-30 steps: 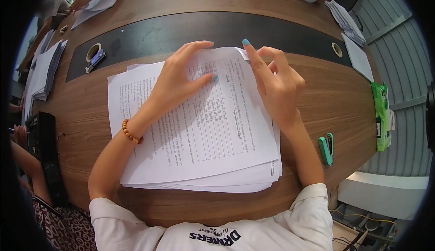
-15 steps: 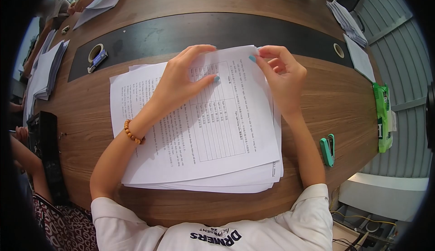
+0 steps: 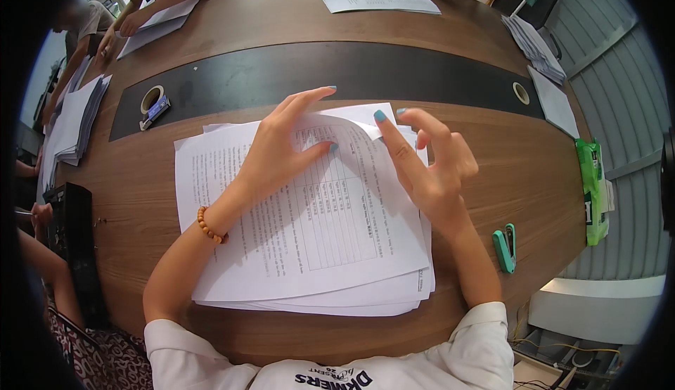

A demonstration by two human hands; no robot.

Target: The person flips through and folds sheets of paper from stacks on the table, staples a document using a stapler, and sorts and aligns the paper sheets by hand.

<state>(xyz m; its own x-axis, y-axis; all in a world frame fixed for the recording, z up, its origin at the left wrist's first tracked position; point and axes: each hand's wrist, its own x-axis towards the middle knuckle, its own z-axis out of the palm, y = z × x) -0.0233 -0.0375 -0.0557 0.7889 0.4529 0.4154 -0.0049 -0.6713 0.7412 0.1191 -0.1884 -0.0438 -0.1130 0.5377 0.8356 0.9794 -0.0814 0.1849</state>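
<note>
A stack of printed sheets [image 3: 302, 249] lies on the wooden table before me, its edges not quite even. The top sheet carries dense text and a table grid, and its far right corner curls up. My left hand [image 3: 285, 137] is over the far part of the stack, thumb and fingers spread apart, the thumb above the print. At the curled corner is my right hand [image 3: 432, 161], its fingers apart and the thumb touching or very near the lifted paper. Beneath the curl, part of another white sheet shows.
To the right lie a teal stapler [image 3: 505, 248] and a green packet [image 3: 594, 193]. Beyond the stack are a tape roll [image 3: 152, 99] and a small blue box [image 3: 156, 111]. A black case [image 3: 74, 249] stands at left. Other people handle papers around the table.
The top sheet's far right corner has curled back toward me. My right hand's fingers have opened from a pinch at that corner. The view has tilted slightly upward.
</note>
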